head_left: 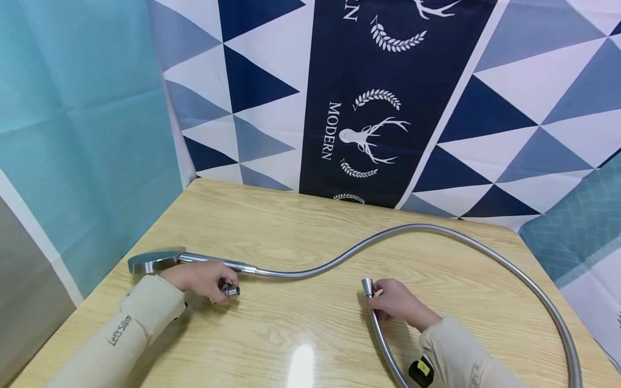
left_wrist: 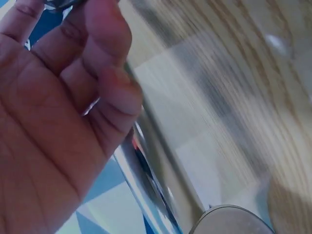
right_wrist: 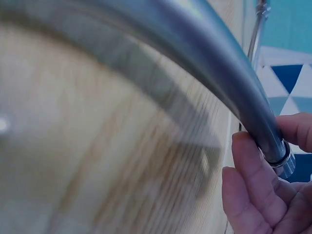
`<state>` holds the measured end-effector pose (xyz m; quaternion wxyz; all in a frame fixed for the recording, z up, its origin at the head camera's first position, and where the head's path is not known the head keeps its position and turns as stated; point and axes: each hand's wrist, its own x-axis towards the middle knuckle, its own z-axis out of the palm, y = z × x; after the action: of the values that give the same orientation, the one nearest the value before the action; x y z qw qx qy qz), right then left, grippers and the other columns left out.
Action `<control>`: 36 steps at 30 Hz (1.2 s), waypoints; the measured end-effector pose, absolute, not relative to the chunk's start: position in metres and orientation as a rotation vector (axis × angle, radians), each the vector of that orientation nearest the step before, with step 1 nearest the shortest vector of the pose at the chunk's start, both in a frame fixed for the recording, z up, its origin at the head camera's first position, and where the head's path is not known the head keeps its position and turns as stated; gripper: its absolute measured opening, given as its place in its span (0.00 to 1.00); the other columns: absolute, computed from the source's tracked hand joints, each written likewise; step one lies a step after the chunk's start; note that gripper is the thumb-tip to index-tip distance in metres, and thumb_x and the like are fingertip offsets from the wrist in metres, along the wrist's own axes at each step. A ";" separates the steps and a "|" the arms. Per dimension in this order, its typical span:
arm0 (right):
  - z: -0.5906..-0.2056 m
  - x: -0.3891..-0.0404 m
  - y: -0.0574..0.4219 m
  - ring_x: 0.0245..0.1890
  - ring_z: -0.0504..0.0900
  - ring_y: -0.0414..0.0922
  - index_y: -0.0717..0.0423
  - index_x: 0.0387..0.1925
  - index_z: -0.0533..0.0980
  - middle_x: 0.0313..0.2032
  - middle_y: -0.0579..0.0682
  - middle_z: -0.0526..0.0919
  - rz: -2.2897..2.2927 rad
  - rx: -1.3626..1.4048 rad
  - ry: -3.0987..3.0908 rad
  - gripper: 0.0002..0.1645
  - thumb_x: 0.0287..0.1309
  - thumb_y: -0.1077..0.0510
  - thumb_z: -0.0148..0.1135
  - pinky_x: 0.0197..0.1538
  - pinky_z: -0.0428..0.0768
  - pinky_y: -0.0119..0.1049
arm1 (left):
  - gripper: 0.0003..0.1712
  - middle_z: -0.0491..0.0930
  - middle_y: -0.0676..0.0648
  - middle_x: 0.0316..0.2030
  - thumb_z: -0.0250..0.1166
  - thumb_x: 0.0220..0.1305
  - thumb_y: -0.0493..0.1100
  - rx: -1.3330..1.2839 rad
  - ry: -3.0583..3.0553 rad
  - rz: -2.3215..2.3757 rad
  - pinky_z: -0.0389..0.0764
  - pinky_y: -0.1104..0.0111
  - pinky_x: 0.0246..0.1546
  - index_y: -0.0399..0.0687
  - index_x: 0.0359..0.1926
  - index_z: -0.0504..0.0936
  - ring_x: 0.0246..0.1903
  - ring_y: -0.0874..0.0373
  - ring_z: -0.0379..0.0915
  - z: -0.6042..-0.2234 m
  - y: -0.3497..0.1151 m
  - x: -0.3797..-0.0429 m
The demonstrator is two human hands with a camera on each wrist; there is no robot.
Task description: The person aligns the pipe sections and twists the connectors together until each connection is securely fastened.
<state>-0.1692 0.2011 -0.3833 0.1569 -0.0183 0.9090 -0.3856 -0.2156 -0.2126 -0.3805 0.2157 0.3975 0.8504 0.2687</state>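
Note:
My left hand [head_left: 206,279] pinches a small chrome threaded fitting [head_left: 231,291] over the left part of the table. In the left wrist view only a dark metal edge [left_wrist: 61,3] of it shows beyond the fingers. Just behind that hand lies the chrome shower head [head_left: 154,261], its handle [head_left: 206,258] partly covered by the hand. A grey shower hose [head_left: 335,262] runs from the handle and loops round on the right. Between thumb and fingers my right hand [head_left: 395,302] pinches the hose's free end, close below its chrome conical nut [head_left: 367,286], which points away from me.
The wooden table [head_left: 301,226] ends at a patterned cloth wall [head_left: 262,108] at the back and a teal cloth [head_left: 97,134] on the left. The hose loop [head_left: 548,302] lies along the table's right side, outside the right forearm.

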 end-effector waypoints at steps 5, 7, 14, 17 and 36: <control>-0.380 -0.158 0.203 0.15 0.76 0.41 0.63 0.31 0.74 0.16 0.47 0.76 -1.132 -0.111 2.542 0.08 0.48 0.63 0.64 0.21 0.76 0.35 | 0.06 0.66 0.60 0.21 0.63 0.45 0.33 0.969 2.274 0.828 0.63 0.74 0.25 0.47 0.26 0.76 0.21 0.67 0.59 -0.375 -0.212 -0.211; -0.378 -0.155 0.203 0.15 0.75 0.40 0.63 0.31 0.74 0.16 0.47 0.76 -1.154 -0.124 2.516 0.08 0.48 0.63 0.63 0.21 0.75 0.35 | 0.06 0.66 0.59 0.20 0.63 0.45 0.33 0.933 2.252 0.839 0.62 0.73 0.24 0.47 0.26 0.76 0.21 0.67 0.58 -0.374 -0.211 -0.210; -0.374 -0.147 0.197 0.16 0.74 0.40 0.64 0.33 0.73 0.17 0.46 0.75 -1.224 -0.207 2.417 0.10 0.49 0.63 0.63 0.22 0.76 0.36 | 0.05 0.67 0.59 0.21 0.64 0.46 0.36 0.953 2.264 0.810 0.63 0.73 0.24 0.45 0.26 0.77 0.21 0.66 0.60 -0.378 -0.206 -0.215; -0.376 -0.147 0.197 0.16 0.73 0.40 0.63 0.31 0.71 0.16 0.46 0.73 -1.196 -0.277 2.447 0.08 0.51 0.64 0.63 0.20 0.75 0.35 | 0.04 0.67 0.59 0.21 0.64 0.45 0.36 0.963 2.309 0.771 0.64 0.73 0.24 0.46 0.26 0.77 0.21 0.66 0.60 -0.379 -0.203 -0.221; -0.365 -0.155 0.203 0.17 0.64 0.36 0.61 0.29 0.74 0.17 0.43 0.68 -0.745 -0.553 3.081 0.07 0.52 0.70 0.65 0.21 0.64 0.30 | 0.07 0.65 0.54 0.25 0.62 0.55 0.34 0.992 2.442 0.762 0.66 0.71 0.27 0.45 0.27 0.71 0.24 0.63 0.61 -0.383 -0.195 -0.269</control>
<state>-0.1546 0.2028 -0.3653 -0.0382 -0.1717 0.9568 -0.2315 -0.2688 -0.1945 -0.3833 0.1979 0.3544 0.8724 0.2723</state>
